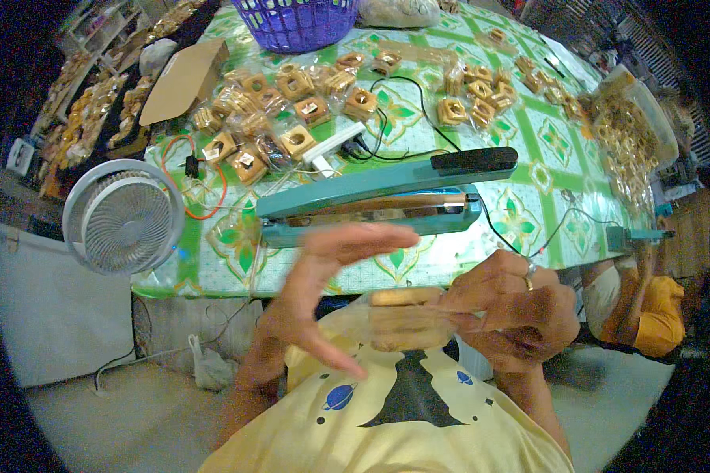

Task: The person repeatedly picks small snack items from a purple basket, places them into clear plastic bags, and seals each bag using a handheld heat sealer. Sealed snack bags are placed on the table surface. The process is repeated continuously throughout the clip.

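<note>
My right hand [521, 307], with a ring on one finger, is closed on the end of a see-through plastic bag [406, 323] in front of my chest. Light-brown wooden pieces lie inside the bag, blurred by motion. To the left of the bag my left hand [312, 292] is open, thumb and fingers spread wide, touching nothing that I can see. Just beyond both hands, near the table's front edge, stands a teal hand-press bag sealer [363, 193] with a black-ended lever. A narrow gap shows between its lever and base.
Several bagged wooden pieces [296, 94] are heaped behind the sealer, beside a white power strip [335, 142] with cables. A fan [126, 217] stands left, a purple basket [296, 27] at the back. At right are a tub of wooden pieces [623, 118] and another person [659, 315].
</note>
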Motion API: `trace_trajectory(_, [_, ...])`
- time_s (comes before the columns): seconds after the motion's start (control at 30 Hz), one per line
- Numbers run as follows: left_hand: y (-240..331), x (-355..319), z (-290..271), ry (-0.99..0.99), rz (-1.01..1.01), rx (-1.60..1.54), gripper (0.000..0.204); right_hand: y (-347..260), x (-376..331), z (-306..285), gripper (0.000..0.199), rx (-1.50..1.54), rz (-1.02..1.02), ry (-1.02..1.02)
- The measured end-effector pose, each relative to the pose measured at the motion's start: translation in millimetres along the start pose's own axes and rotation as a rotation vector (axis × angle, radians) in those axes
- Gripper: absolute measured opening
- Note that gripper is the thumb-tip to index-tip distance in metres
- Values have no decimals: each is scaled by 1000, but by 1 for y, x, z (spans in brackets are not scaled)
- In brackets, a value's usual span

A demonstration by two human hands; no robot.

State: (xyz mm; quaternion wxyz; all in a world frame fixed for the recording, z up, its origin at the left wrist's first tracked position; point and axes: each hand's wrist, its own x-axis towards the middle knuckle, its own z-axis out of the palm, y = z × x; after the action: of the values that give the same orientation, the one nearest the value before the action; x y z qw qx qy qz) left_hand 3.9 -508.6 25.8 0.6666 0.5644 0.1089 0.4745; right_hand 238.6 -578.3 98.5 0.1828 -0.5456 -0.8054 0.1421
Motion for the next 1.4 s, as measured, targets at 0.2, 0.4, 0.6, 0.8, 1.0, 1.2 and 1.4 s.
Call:
trace_trajectory(0.2, [-78,-44,10,-109,-554,-72,63,19,26,32,27,507,-42,319])
trace_trajectory(0.4, [-133,-40,-2,329,-947,-344,47,95,107,13,18,195,21,395])
trace_trajectory(0.6, [-151,-9,-13,523,-709,-410,44,150,162,18,27,-159,5,-149])
trace_trajectory(0.8, [-142,-4,-14,467,-716,-460,47,178,154,51,29,64,182,-318])
trace_trajectory(1.0, [-136,-3,-14,518,-837,-417,49,199,144,86,28,199,227,-199])
trace_trajectory(1.2, [-134,0,-10,527,-821,-437,49,201,140,96,28,113,306,-160])
trace_trajectory(1.4, [-135,-2,-13,584,-856,-441,46,198,140,94,31,92,373,-212])
